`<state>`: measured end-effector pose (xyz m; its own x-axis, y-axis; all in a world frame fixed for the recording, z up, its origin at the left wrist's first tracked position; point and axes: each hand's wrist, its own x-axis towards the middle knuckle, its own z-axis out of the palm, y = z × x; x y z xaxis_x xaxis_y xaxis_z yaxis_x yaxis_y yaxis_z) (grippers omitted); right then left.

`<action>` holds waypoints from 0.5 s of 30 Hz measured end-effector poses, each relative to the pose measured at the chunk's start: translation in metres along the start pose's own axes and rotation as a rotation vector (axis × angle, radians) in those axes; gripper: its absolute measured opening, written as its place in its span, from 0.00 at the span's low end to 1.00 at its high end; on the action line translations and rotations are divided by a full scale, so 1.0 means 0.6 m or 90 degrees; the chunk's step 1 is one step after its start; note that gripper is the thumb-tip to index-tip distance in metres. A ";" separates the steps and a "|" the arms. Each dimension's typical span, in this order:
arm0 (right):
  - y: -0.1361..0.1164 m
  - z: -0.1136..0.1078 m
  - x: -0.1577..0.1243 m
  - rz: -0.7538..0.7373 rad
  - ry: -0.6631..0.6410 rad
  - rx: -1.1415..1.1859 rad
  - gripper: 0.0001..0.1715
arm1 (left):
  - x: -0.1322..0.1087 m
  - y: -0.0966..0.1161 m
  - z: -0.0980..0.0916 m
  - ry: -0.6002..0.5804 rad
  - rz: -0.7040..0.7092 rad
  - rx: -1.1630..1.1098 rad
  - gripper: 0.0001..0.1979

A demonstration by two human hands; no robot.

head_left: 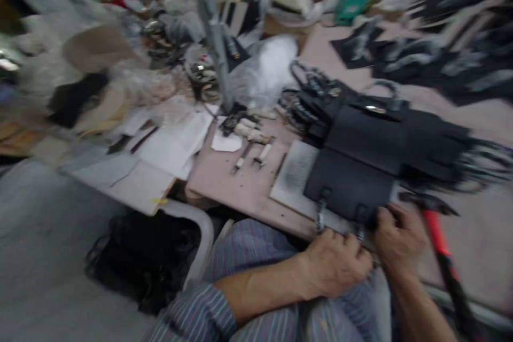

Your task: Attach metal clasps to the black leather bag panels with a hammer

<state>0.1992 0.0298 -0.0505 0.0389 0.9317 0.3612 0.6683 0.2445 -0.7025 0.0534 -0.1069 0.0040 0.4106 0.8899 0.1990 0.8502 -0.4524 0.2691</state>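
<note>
A black handbag (355,181) lies opened out on a pale board (288,181) at the table's front edge, its short patterned handle hanging toward me. My left hand (339,262) is closed around that handle, just below the bag's lower edge. At the bag's lower right corner, my right hand (401,240) pinches the edge between thumb and fingers. The fingertips of both hands are partly hidden and the picture is blurred. A hammer (436,235) with a red and black handle lies right beside my right hand.
More black bags (316,101) with patterned handles lie behind. Small tools (262,155) sit by a metal post (216,59). At lower left stands a pale bin (202,224) holding black material. Black pieces (420,59) lie at the far right, near a teal box (350,4).
</note>
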 end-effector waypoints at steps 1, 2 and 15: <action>0.006 -0.008 0.005 -0.011 0.013 -0.014 0.24 | 0.004 -0.006 -0.001 -0.017 -0.004 -0.040 0.09; 0.011 -0.011 0.010 -0.019 0.023 -0.026 0.24 | 0.009 -0.012 0.000 -0.041 -0.007 -0.070 0.09; 0.014 0.007 0.017 -0.048 0.026 0.026 0.15 | 0.037 -0.010 0.025 -0.205 0.006 -0.090 0.31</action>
<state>0.2023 0.0422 -0.0553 0.0210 0.8985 0.4384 0.6403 0.3247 -0.6962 0.0625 -0.0836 -0.0072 0.5197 0.8484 -0.1001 0.8017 -0.4438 0.4004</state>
